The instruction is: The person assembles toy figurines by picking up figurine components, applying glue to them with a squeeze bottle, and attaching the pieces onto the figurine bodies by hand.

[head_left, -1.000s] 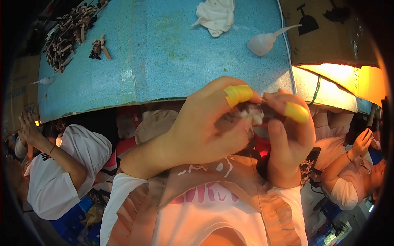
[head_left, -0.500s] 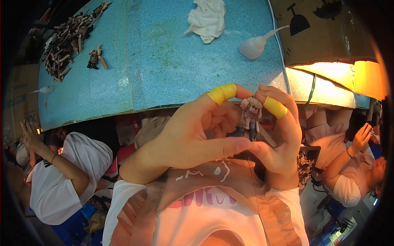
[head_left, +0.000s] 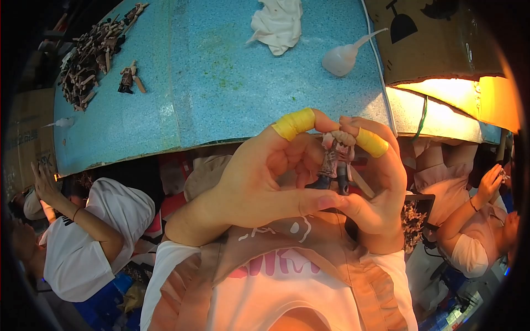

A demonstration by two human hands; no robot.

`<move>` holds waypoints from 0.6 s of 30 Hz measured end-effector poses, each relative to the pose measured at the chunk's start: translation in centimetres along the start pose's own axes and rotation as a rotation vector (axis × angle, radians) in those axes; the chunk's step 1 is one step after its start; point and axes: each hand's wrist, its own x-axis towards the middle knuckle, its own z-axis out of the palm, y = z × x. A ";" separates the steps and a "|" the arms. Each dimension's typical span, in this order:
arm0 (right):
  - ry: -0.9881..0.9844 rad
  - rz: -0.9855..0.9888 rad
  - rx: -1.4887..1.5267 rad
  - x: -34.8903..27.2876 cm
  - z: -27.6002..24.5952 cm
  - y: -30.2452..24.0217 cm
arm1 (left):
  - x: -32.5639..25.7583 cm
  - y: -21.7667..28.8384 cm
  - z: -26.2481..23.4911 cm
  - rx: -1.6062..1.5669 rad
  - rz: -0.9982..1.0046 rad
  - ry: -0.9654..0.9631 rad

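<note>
Between my two hands, just in front of the table's near edge, a small painted figurine (head_left: 337,157) stands upright with its light-haired head at the top. My left hand (head_left: 276,176) has its index fingertip at the head and its thumb below the dark legs. From the other side my right hand (head_left: 381,176) pinches it in the same way, index finger at the head and thumb at the feet. Yellow tape (head_left: 294,123) wraps the left index finger, and more yellow tape (head_left: 372,143) the right one. A pale stick-like piece runs beside the figurine, against my right palm.
On the blue tabletop (head_left: 210,105) lie a heap of figurines (head_left: 91,60), a single figurine (head_left: 128,77), a white cloth (head_left: 277,27) and a white squeeze bottle (head_left: 340,59). A cardboard box (head_left: 441,49) borders the right. Co-workers sit on the left (head_left: 94,237) and right (head_left: 469,231).
The figurine has turned and tilted slightly between my fingers, its feet now nearer my thumbs. Both hands keep their hold in nearly the same place.
</note>
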 end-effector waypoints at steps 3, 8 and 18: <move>0.171 0.029 0.277 0.1 1.8 -0.3 | 0.1 0.1 -0.1 0.049 0.009 -0.023; 0.251 0.250 0.301 -0.7 1.8 -0.5 | 0.0 -0.4 0.3 0.049 0.090 -0.012; 0.228 -0.211 -0.413 0.4 1.9 0.0 | 0.0 0.4 0.6 -0.225 -0.016 0.045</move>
